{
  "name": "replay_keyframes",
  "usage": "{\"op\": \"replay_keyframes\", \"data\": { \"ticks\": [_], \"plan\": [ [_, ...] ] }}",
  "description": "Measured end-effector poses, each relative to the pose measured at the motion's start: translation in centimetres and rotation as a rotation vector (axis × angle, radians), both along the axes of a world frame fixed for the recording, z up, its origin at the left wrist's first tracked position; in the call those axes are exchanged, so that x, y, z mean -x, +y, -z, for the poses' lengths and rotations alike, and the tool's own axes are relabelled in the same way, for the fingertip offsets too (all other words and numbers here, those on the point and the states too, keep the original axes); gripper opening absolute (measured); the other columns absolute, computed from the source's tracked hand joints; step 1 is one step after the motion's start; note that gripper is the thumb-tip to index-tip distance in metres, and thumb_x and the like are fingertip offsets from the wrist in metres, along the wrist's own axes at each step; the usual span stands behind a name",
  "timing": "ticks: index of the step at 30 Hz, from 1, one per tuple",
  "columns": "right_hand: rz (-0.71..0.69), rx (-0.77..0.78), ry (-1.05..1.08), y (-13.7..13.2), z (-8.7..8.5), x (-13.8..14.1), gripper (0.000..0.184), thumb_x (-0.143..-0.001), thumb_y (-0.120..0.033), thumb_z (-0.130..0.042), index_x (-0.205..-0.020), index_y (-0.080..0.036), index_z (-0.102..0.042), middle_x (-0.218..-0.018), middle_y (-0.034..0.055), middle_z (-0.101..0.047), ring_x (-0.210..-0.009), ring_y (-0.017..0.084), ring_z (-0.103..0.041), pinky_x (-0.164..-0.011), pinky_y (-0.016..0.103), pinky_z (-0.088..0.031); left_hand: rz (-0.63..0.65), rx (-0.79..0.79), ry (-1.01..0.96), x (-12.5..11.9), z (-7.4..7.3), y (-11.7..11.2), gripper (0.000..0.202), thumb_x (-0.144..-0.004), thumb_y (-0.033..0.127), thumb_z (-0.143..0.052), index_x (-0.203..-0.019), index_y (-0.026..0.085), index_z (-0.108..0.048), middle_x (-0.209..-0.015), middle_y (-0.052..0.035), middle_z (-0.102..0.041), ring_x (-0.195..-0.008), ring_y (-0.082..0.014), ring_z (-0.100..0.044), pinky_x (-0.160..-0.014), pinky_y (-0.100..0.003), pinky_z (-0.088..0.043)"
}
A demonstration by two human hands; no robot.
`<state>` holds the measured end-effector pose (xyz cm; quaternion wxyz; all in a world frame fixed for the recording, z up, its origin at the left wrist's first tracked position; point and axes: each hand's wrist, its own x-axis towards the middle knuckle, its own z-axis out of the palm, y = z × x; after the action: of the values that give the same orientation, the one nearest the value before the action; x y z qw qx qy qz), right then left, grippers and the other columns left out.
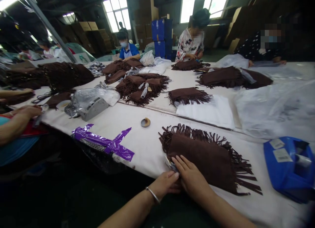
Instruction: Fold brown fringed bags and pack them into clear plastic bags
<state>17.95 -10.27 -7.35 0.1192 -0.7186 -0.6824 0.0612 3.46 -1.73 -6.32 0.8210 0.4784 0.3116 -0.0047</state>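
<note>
A dark brown, rectangular, suede-like piece with long strip fringes [204,155] lies flat on the white, cloth-covered worktop [145,141], directly in front of the person. Its fringes fan out along the far, left and right sides.

The right hand [193,180] rests on its near left corner, fingers extended and lying close beside one another; the thumb is hidden, so whether it pinches anything cannot be told. The left hand [166,185], with a thin silver bangle [153,195] at the wrist, meets the right at the worktop's near edge. Its fingers are bent, and what they grip, if anything, cannot be made out. A small, shiny grey item [173,165] shows at the corner, just beside both hands.

To the right stands a bright blue, angular container with white labels [278,170]. To the left, a small, round, shallow dish [145,122] sits near glossy purple tape [105,142] stuck along the worktop's edge. Further back lie more brown fringed pieces [142,86].
</note>
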Motion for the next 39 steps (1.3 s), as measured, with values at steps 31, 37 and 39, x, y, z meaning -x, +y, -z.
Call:
{"op": "replay_keyframes", "data": {
  "ticks": [31, 37, 39],
  "plan": [
    [-0.054, -0.142, 0.449, -1.1, -0.5, -4.6, 0.091, -0.053, 0.007, -0.029, -0.139, -0.022, -0.031, -0.129, 0.0059, -0.051, -0.115, 0.016, -0.045, -0.097, 0.033, -0.044, -0.532, 0.357, -0.298, -9.4, 0.2, 7.9, 0.061, -0.083, 0.058, -0.044, -0.122, 0.012, -0.053, -0.111, -0.0122, -0.065, -0.108, -0.0299, -0.057, -0.098, -0.047, -0.042],
    [-0.072, -0.159, 0.437, -1.4, 0.5, -4.2, 0.083, -0.062, 0.010, -0.027, -0.139, -0.020, -0.033, -0.132, 0.0072, -0.049, -0.114, 0.017, -0.045, -0.097, 0.035, -0.044, -0.622, -0.142, -0.207, -8.1, -1.1, 8.0, 0.055, -0.084, 0.049, -0.052, -0.128, 0.015, -0.048, -0.127, -0.0095, -0.055, -0.121, -0.0275, -0.047, -0.106, -0.042, -0.034],
    [-0.067, -0.163, 0.413, -1.3, 1.1, -3.8, 0.076, -0.066, 0.010, -0.027, -0.137, -0.017, -0.036, -0.132, 0.0087, -0.049, -0.113, 0.018, -0.046, -0.096, 0.036, -0.045, -0.473, -0.431, -0.163, -8.3, -1.9, 7.4, 0.051, -0.084, 0.043, -0.055, -0.128, 0.017, -0.048, -0.134, -0.0073, -0.049, -0.128, -0.0252, -0.038, -0.111, -0.038, -0.025]
  ]
}}
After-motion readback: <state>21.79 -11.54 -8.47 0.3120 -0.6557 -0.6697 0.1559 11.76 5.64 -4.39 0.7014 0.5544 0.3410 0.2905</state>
